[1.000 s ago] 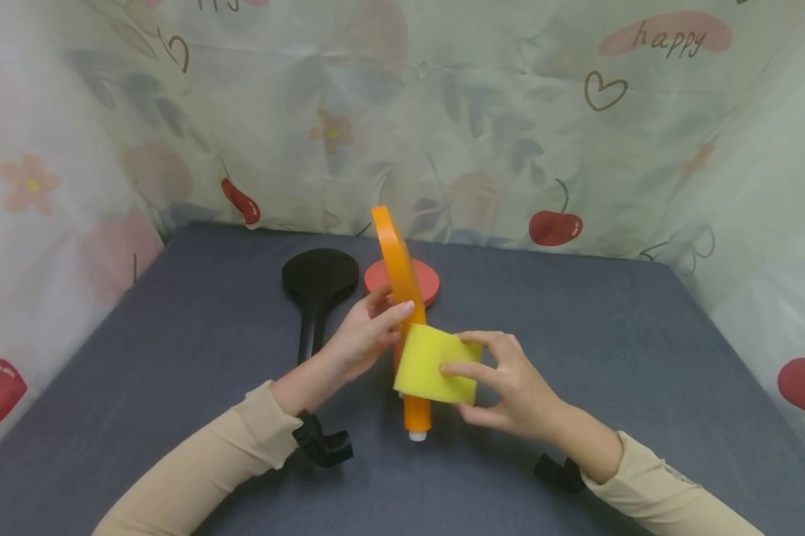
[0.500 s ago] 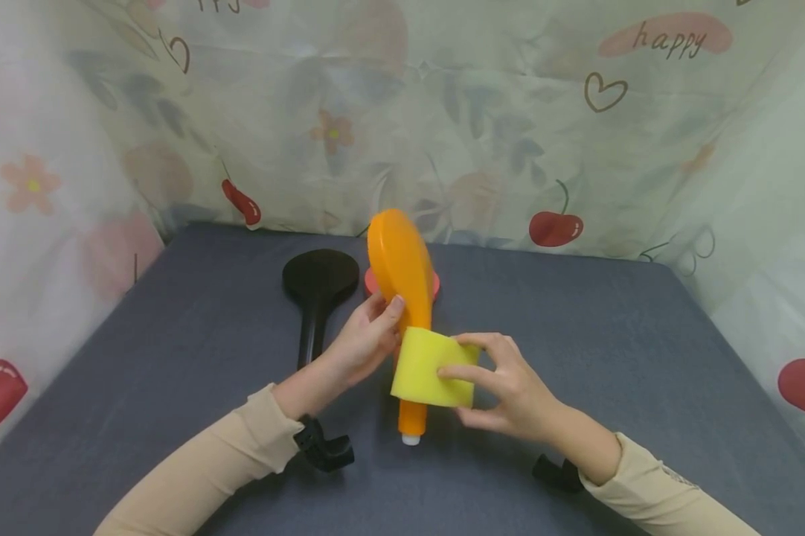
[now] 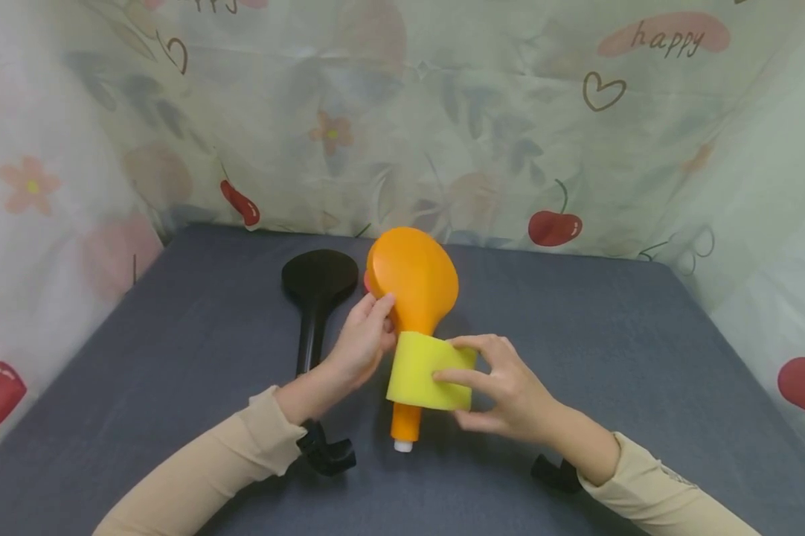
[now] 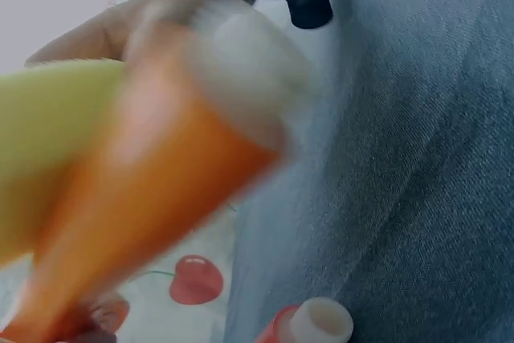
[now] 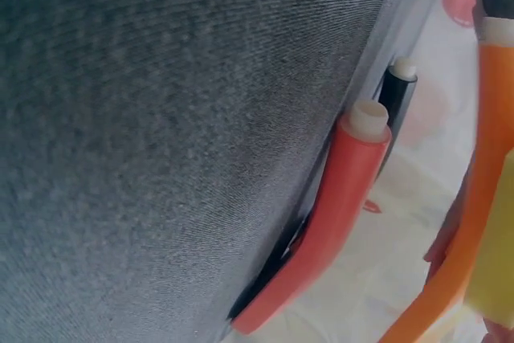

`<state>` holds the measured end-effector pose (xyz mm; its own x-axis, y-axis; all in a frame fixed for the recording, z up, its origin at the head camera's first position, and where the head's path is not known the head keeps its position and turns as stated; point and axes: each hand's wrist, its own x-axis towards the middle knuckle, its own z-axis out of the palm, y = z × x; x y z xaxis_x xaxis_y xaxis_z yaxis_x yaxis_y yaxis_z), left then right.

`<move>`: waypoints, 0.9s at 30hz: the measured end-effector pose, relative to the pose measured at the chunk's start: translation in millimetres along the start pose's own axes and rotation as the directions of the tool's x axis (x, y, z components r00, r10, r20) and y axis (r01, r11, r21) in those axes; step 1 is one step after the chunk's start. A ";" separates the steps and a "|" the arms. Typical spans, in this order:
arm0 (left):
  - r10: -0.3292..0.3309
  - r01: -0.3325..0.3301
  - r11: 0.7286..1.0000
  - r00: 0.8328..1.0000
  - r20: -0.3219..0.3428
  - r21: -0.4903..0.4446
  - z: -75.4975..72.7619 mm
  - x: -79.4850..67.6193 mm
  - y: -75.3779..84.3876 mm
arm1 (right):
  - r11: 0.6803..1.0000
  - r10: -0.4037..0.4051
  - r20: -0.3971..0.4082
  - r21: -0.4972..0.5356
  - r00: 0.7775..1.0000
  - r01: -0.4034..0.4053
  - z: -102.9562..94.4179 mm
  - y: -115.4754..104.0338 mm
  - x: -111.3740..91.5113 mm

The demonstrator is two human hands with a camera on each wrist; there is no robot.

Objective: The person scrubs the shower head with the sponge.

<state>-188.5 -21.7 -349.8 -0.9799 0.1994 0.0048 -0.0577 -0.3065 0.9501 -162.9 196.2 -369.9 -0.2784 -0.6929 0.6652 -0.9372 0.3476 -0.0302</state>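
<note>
In the head view an orange shower head (image 3: 412, 275) with a round head and a white connector end is held up over the table. My left hand (image 3: 358, 342) pinches it where the head narrows into the handle. Bent across the handle is a yellow sponge (image 3: 429, 372), thin like a cloth, which my right hand (image 3: 506, 387) grips between thumb and fingers. The sponge hides the middle of the handle. In the left wrist view the orange handle (image 4: 161, 182) runs diagonally, blurred, with the sponge (image 4: 48, 134) against it.
A black shower head (image 3: 318, 279) lies on the dark table (image 3: 610, 357) to the left. Behind the orange one lies a red shower head (image 5: 337, 190), mostly hidden in the head view. A patterned curtain (image 3: 483, 112) surrounds the table's back and sides.
The orange shower head has turned from edge-on to broad side facing the camera, its head dipping lower. Its connector end has shifted slightly left, and both hands have moved slightly with it.
</note>
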 end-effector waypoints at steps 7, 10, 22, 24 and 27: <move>-0.049 0.052 0.998 0.997 -0.059 0.043 -4.7 2.8 5.0 | 1.000 0.004 0.057 -0.021 0.998 -0.002 1.5 -2.5 -2.2; -0.078 0.079 0.997 0.996 -0.051 0.011 -6.6 3.3 7.0 | 1.000 -0.001 0.078 -0.030 0.997 0.004 1.6 -5.1 -1.6; -0.121 0.119 0.991 0.992 -0.033 -0.052 -4.1 -0.3 14.8 | 0.988 0.056 -0.034 -0.144 0.998 -0.061 -7.6 7.7 16.2; -0.124 0.123 0.991 0.992 -0.012 -0.049 -4.3 -0.6 16.9 | 0.985 0.052 -0.060 -0.160 0.997 -0.061 -7.9 10.6 19.2; -0.127 0.128 0.991 0.992 0.007 -0.037 -5.2 -0.1 19.2 | 0.983 0.061 -0.064 -0.172 0.996 -0.071 -8.6 12.6 22.3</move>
<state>-190.5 -32.5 -333.2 -0.9633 0.2430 -0.1142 -0.1893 -0.3129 0.9307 -179.1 190.6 -349.0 -0.3210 -0.6284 0.7086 -0.8649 0.4994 0.0510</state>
